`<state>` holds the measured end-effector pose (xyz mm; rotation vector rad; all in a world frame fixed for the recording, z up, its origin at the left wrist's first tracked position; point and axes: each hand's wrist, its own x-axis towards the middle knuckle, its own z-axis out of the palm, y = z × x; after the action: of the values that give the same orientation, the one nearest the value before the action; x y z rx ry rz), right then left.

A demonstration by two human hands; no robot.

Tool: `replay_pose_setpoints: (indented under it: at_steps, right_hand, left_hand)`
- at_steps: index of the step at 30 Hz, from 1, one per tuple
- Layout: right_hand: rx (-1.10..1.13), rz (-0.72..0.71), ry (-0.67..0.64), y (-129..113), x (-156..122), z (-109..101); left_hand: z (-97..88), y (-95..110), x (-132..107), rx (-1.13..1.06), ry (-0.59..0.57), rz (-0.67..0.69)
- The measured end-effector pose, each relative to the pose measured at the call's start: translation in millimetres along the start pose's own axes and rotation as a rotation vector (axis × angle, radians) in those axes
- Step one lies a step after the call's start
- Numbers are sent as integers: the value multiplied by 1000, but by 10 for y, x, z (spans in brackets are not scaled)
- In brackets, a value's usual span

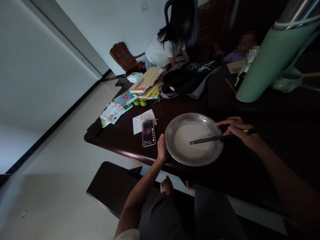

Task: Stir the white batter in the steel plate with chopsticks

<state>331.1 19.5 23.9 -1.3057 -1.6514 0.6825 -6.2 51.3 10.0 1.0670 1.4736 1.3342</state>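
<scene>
A wide metal bowl (172, 151) stands on the dark table, holding a milky white liquid (185, 136). My left hand (162, 148) grips the bowl's left rim, its thumb side showing and the other fingers mostly hidden. In my right hand (240, 131) is a pair of dark chopsticks (212, 138), slanting down to the left over the bowl. Their tips dip into the liquid near the bowl's middle. My right index finger stretches to the bowl's right rim. Left of the bowl lies a lit phone (150, 135), beside a white packet (138, 124) with thin pale sticks on it.
Green fruits (140, 102), papers and books (147, 81) lie at the table's far left, beside a black bag (186, 80). A large green flask (270, 63) and a cup (287, 81) stand at right. Two people are across the table. A bench (110, 186) is below.
</scene>
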Motion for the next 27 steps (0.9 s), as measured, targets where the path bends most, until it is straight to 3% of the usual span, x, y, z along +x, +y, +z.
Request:
replay_pose_setpoints:
  at_steps: [3,8,14,19,24,27]
  right_hand:
    - [-33,-27,-64,-2,0,44]
    - [-17,17,76,20,4,2]
    - [-22,23,-49,-2,6,35]
    - [-4,55,72,24,17,-9]
    - [-30,42,-48,5,15,55]
    - [-55,36,30,0,20,23]
  left_hand:
    - [0,23,-8,13,-8,-13]
    - [5,10,0,8,-7,-12]
    - [-20,7,14,21,3,-48]
    - [-26,23,13,21,-18,-43]
    - [-11,23,12,25,-1,-6]
    - [-13,26,8,20,-9,-9]
